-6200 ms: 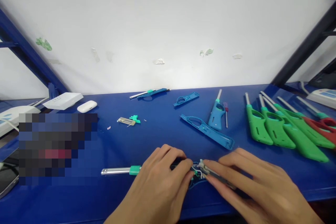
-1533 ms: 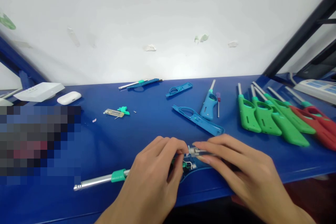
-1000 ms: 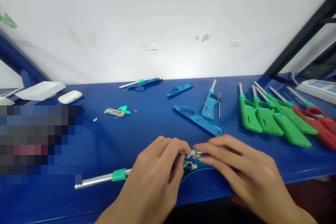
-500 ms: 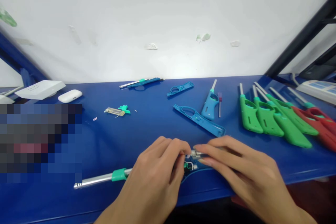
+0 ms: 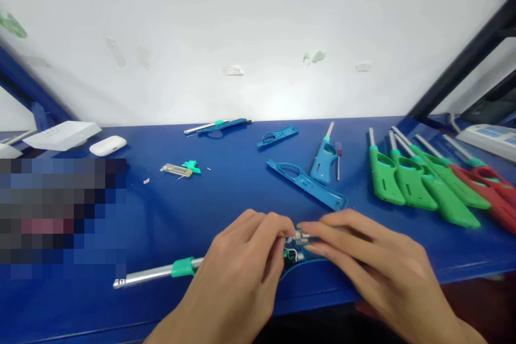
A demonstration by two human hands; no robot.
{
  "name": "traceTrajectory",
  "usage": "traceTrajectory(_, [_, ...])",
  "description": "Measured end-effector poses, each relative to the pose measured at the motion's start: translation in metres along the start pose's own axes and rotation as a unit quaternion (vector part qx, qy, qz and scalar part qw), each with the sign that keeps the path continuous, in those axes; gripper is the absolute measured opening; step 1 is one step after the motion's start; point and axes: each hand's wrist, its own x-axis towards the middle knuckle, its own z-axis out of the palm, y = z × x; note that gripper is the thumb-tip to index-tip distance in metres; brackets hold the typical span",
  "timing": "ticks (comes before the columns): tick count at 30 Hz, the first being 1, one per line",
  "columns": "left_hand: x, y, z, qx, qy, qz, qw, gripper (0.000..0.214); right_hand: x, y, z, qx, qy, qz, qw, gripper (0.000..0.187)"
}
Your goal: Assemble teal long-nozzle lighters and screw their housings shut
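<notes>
At the table's front edge lies an opened utility lighter with a metal tube (image 5: 151, 276), a green collar (image 5: 183, 267) and a blue casing half (image 5: 298, 269). My left hand (image 5: 237, 274) is closed over its middle and hides much of it. Between the fingertips of my right hand (image 5: 379, 263) is a clear fuel tank (image 5: 312, 238), its metal valve end toward my left fingers. A white wire (image 5: 299, 256) and dark parts show just below that valve. Whether the tank rests in the casing is hidden.
Behind my hands lie a loose blue casing half (image 5: 310, 185), a smaller one (image 5: 278, 136), a whole blue lighter (image 5: 323, 161) and a screwdriver (image 5: 338, 161). Several green lighters (image 5: 387, 180) and red lighters (image 5: 487, 188) are at right. A yellowish tank (image 5: 176, 170) lies left.
</notes>
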Motion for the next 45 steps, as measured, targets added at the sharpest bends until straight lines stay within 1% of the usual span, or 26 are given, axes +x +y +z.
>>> traceTrajectory(9, [0.0021,-0.0011,-0.001,0.001,0.005,0.01,1.0,0.023,-0.0013,0.0005,0.0002,-0.003,-0.002,-0.008,1.0,0.028])
traceTrajectory(14, [0.0026,-0.0017,0.0,0.001,0.009,0.016,1.0,0.022,-0.0013,-0.0002,0.0005,-0.006,0.003,-0.008,1.0,0.026])
traceTrajectory(28, [0.0017,-0.0007,0.0009,0.017,0.018,0.048,0.999,0.022,0.0003,-0.0003,0.0011,-0.014,-0.001,-0.012,1.0,0.025])
traceTrajectory(34, [0.0034,0.001,0.001,0.017,0.015,0.006,1.0,0.02,0.0002,-0.0009,0.0032,-0.053,0.018,-0.01,0.998,0.023])
traceTrajectory(38, [0.0029,-0.0007,0.0012,0.03,0.015,-0.012,0.999,0.018,-0.0017,-0.0028,0.0032,-0.067,0.037,-0.013,0.997,0.021])
traceTrajectory(42, [0.0028,-0.0014,0.0021,0.026,0.003,-0.025,0.999,0.016,-0.0033,-0.003,0.0034,-0.076,0.034,-0.006,0.997,0.023])
traceTrajectory(45, [0.0029,-0.0025,0.002,0.025,0.003,-0.02,0.999,0.02,-0.004,-0.0006,0.0029,-0.088,0.025,-0.012,0.996,0.025])
